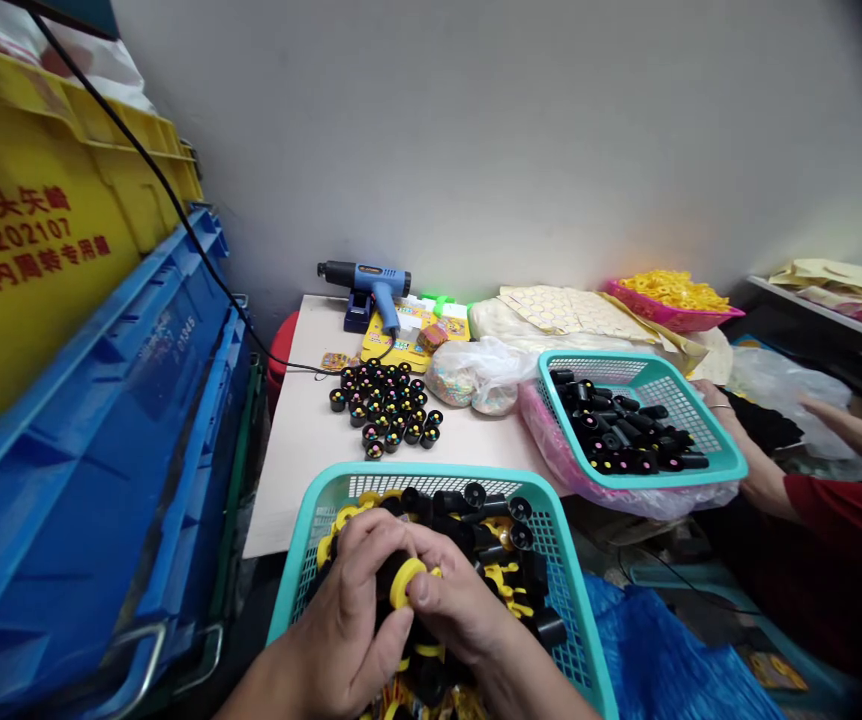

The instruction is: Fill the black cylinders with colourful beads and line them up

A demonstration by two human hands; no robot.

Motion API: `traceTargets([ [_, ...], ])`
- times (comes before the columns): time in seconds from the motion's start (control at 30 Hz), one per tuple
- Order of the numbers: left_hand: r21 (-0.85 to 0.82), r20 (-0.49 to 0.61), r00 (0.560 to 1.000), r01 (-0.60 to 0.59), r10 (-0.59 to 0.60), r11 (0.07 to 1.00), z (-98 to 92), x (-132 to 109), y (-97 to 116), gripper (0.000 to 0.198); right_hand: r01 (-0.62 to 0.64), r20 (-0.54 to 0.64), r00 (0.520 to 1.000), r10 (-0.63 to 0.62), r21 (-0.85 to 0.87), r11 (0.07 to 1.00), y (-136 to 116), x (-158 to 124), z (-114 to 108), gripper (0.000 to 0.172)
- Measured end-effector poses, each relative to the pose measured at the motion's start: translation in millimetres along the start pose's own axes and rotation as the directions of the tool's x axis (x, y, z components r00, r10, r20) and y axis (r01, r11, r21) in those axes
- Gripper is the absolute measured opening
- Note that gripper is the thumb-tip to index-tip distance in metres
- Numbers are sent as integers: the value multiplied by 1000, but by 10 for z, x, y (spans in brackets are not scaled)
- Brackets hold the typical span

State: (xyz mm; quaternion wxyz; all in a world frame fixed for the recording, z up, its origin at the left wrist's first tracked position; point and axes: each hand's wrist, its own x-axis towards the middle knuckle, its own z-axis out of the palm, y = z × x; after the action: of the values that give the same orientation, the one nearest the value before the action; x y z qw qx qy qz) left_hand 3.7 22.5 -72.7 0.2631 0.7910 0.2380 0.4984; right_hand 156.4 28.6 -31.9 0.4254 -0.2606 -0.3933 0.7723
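Note:
Both my hands meet over a turquoise basket in front of me. My left hand is closed round a small dark piece, mostly hidden by its fingers. Pinched at that piece by my right hand is a round yellow plastic part; whether the two are joined I cannot tell. Below the hands, the basket holds black cylinders and yellow plastic parts. Past its far rim, a cluster of short black cylinders with coloured dots in their ends stands on the white table.
A blue heat gun stands at the table's back, its cable running left. A second turquoise basket holds black cylinders; a co-worker's hand touches it. Plastic bags lie between. Stacked blue crates line the left.

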Motion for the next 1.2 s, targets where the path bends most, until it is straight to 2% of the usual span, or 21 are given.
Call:
traceTargets([
  [0.07,-75,-10,999,-40,39,996,-18,44,38,60,20,4,1000,-19,-45,999,10,-8,-9,49],
  [0.13,-134,-14,1000,-28,26,991,-52,86,80,56,4,29,1000,-3,-50,999,15,-22,-52,50],
  [0.27,-223,4,1000,27,-26,975,-121,126,120,53,-106,138,986,93,90,990,29,-50,-154,57],
  [0.33,-128,15,1000,26,-25,991,-110,109,98,56,-99,141,986,86,88,991,37,-41,-153,63],
  [0.4,55,8,1000,4,-5,999,-60,76,53,60,-8,79,997,9,-16,1000,54,-10,-114,65],
  [0.5,274,-3,999,-31,33,961,31,33,4,66,121,-23,992,-126,-159,980,104,46,-43,54],
  [0.6,352,14,999,27,-34,936,42,33,29,68,117,-70,988,-138,-241,963,123,47,-30,51],
  [0.67,309,28,994,94,-108,947,-17,58,69,60,97,-24,993,-116,-403,910,55,-14,-71,55],
  [0.73,202,57,986,143,-157,969,-112,95,95,46,97,40,995,-92,-607,789,-94,-122,-163,56],
  [0.77,148,76,982,160,-172,976,-163,115,96,40,84,22,995,-95,-699,710,-190,-188,-229,54],
  [0.83,80,123,974,180,-189,980,-248,145,79,30,-42,-147,974,-170,-861,507,-391,-327,-395,45],
  [0.87,67,152,969,184,-193,981,-274,152,69,27,-154,-255,940,-227,-910,384,-477,-393,-486,40],
  [0.93,63,244,949,191,-200,980,-281,146,65,24,-380,-392,874,-286,-920,100,-588,-511,-651,29],
  [1.0,86,351,913,187,-205,979,-241,116,100,24,-488,-452,866,-216,-857,-166,-593,-613,-757,21],
  [1.03,113,382,900,179,-209,977,-217,96,127,25,-505,-478,863,-163,-823,-260,-560,-658,-781,18],
  [1.07,144,392,896,162,-206,976,-201,78,150,27,-510,-499,858,-122,-797,-324,-512,-699,-789,16],
  [1.13,199,370,911,112,-180,974,-224,60,145,33,-491,-506,859,-70,-781,-386,-400,-766,-774,22],
  [1.2,224,260,953,101,-159,969,-342,93,16,34,-457,-486,874,-32,-796,-398,-312,-804,-758,30],
])
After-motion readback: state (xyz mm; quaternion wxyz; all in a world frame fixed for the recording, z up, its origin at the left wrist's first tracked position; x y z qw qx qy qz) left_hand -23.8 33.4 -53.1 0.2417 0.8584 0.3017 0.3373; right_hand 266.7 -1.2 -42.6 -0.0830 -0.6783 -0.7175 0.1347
